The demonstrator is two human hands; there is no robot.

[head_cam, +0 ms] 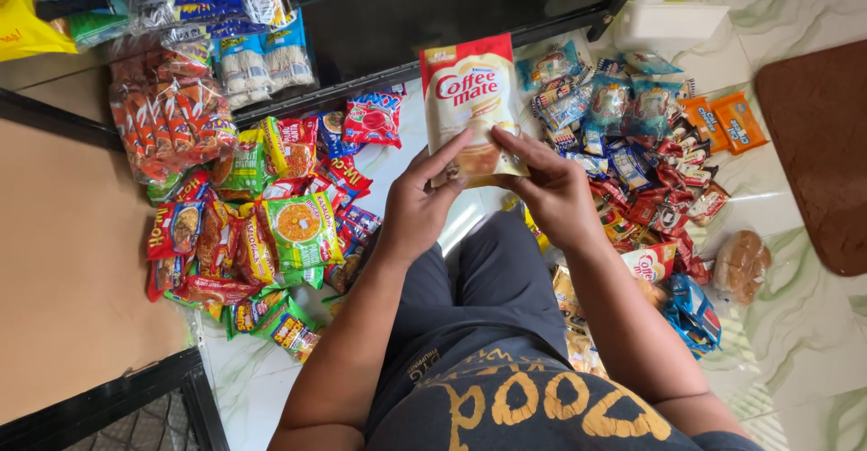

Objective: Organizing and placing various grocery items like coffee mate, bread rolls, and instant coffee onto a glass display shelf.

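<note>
I am looking down at both hands holding up one creamer pouch (470, 99), a flat, glossy sachet with a red top band and a cream-white body. My left hand (417, 207) is pinching its lower left corner, fingers closed on the plastic, thumb lying across the front. My right hand (553, 194) is gripping the lower right edge the same way, with the index finger stretching over the bottom of the face. The pouch is standing upright above both grips, its top well clear of the fingers, held out over the person's lap and the dark shelf frame (433, 27).

To the left, crinkly foil noodle packets (298, 225) in green, red and yellow are lying heaped on the pale marbled floor (804, 325). To the right, a pile of small sachets (632, 144) in blue, red and orange is spreading out, with a round bun in clear wrap (742, 264) just beside it. A brown mat (822, 144) is lying at the far right.
</note>
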